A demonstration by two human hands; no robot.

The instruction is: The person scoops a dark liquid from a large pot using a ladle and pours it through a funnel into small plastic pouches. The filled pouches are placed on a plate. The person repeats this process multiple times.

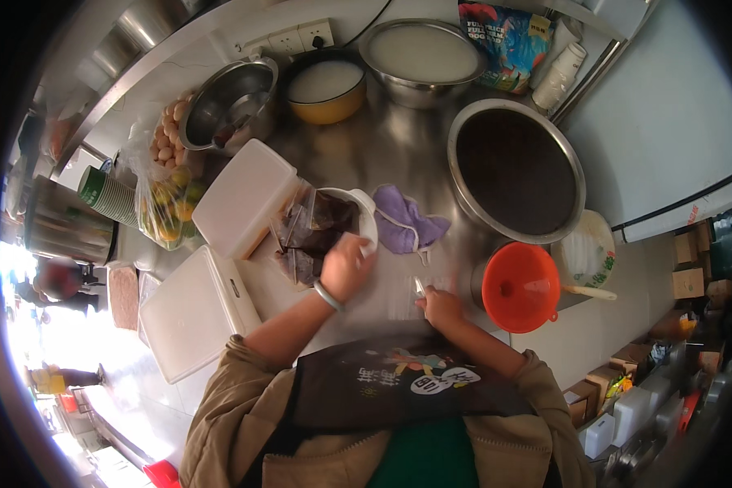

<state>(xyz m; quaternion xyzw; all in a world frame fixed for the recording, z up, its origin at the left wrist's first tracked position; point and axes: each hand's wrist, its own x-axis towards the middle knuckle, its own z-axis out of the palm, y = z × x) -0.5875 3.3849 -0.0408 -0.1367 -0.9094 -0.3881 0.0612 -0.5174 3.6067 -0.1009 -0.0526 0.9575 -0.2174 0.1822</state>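
Observation:
My left hand (346, 268), blurred, is over the near right rim of a white tub (367, 210) that holds several clear bags of dark liquid (320, 222); whether its fingers grip anything cannot be told. My right hand (440, 305) pinches the edge of a clear plastic bag (407, 299) that lies on the steel counter. Beyond the hands rests a crumpled purple cloth (402, 222). Right of my right hand, a red funnel (518, 287) sits on a metal container. A large steel basin of dark liquid (515, 171) stands behind the funnel.
At the back are a steel bowl of cloudy liquid (424, 55), a yellow pot (329, 100) and a steel pot (232, 104). White plastic boxes (244, 195), bagged fruit (171, 207), eggs (169, 134) and stacked cups (110, 198) stand left. A patterned bowl (601, 262) is at right.

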